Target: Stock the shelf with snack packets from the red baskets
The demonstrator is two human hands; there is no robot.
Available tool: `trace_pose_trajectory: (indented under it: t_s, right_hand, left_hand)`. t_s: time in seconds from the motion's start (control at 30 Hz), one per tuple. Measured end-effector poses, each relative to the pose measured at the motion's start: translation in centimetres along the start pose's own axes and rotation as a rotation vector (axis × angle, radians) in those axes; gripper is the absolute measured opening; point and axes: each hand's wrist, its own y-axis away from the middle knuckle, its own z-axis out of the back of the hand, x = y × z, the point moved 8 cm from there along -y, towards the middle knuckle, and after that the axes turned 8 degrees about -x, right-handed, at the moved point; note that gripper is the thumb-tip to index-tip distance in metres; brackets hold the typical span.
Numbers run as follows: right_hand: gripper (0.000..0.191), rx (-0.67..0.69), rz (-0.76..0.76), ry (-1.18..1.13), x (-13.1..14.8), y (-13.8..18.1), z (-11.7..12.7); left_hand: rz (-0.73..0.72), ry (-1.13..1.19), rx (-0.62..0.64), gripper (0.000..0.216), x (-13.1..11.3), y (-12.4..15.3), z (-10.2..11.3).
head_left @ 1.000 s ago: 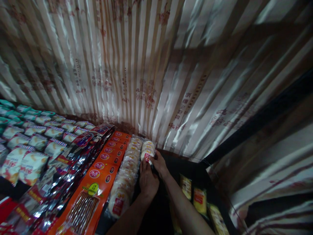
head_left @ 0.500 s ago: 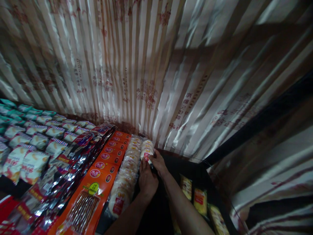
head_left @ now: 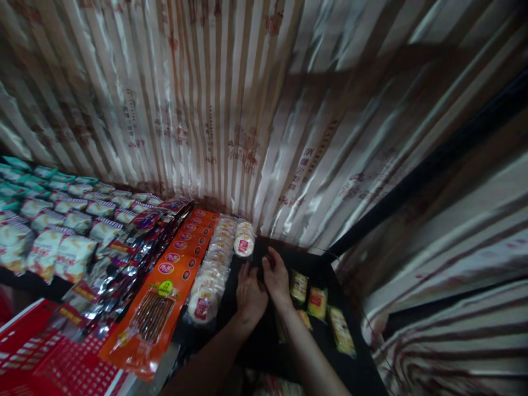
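My left hand (head_left: pixel 251 294) hovers over the black surface (head_left: pixel 256 346), its fingers loosely extended and nothing visible in them. Close beside it is my right hand (head_left: pixel 277 278), fingers apart and also without anything in them. Just beyond both hands lies a short stack of round white crackers in clear wrap (head_left: pixel 244 242) with a red label. To the left runs a longer row of the same wrapped round crackers (head_left: pixel 212 275). Past that row, orange snack packets (head_left: pixel 175 258) with brown sticks overlap in a line.
Several small yellow snack packs (head_left: pixel 318 303) lie to the right. Dark shiny packets (head_left: pixel 119 264) and white bags (head_left: pixel 76 258) fill the left. A red plastic basket (head_left: pixel 61 352) stands at lower left. Behind hangs a striped curtain (head_left: pixel 231 110); a dark pole (head_left: pixel 412 176) slants at right.
Both hands have come away from the short stack of round crackers and drawn back toward me. The view has shifted, bringing more of the red basket into sight.
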Motion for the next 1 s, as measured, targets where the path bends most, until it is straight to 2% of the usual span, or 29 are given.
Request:
trace_pose_trajectory:
  t_s: [0.1, 0.2, 0.3, 0.4, 0.5, 0.67, 0.73, 0.87, 1.0]
  right_hand:
    - [0.046, -0.021, 0.026, -0.065, 0.8, 3.7, 3.6]
    - [0.043, 0.004, -0.009, -0.087, 0.2, 8.3, 6.7]
    - [0.038, 0.007, 0.011, -0.04, -0.8, 12.8, 9.5]
    - [0.034, 0.028, 0.023, 0.038, -2.6, 16.9, 11.2]
    - [0.032, 0.128, -0.007, 0.123, -5.5, 20.1, 11.4]
    - [0.033, 0.254, 0.057, 0.407, -8.9, 23.4, 11.9]
    - [0.035, 0.309, 0.079, 0.574, -9.7, 24.2, 12.0]
    - [0.045, 0.431, 0.041, 0.845, -10.7, 25.5, 11.8]
    - [0.046, 0.494, -0.002, 0.964, -11.0, 26.1, 11.3]
  left_hand:
    - [-0.062, 0.104, 0.004, 0.042, -0.4, 3.4, 0.1]
    - [-0.171, 0.216, 0.031, 0.036, -0.6, 7.7, 0.0]
    - [-0.183, 0.287, 0.087, 0.032, 0.6, 12.2, -0.7]
    - [-0.186, 0.317, 0.21, 0.033, 2.2, 16.4, -1.9]
    - [-0.207, 0.3, 0.341, 0.034, 3.8, 19.4, -2.9]
    - [0.076, 0.021, 0.428, 0.036, 9.5, 20.8, -3.6]
    - [0.134, -0.021, 0.445, 0.036, 11.0, 21.0, -3.7]
    - [0.185, 0.007, 0.512, 0.032, 12.2, 21.7, -4.6]
    - [0.199, 0.08, 0.552, 0.036, 12.3, 22.2, -5.7]
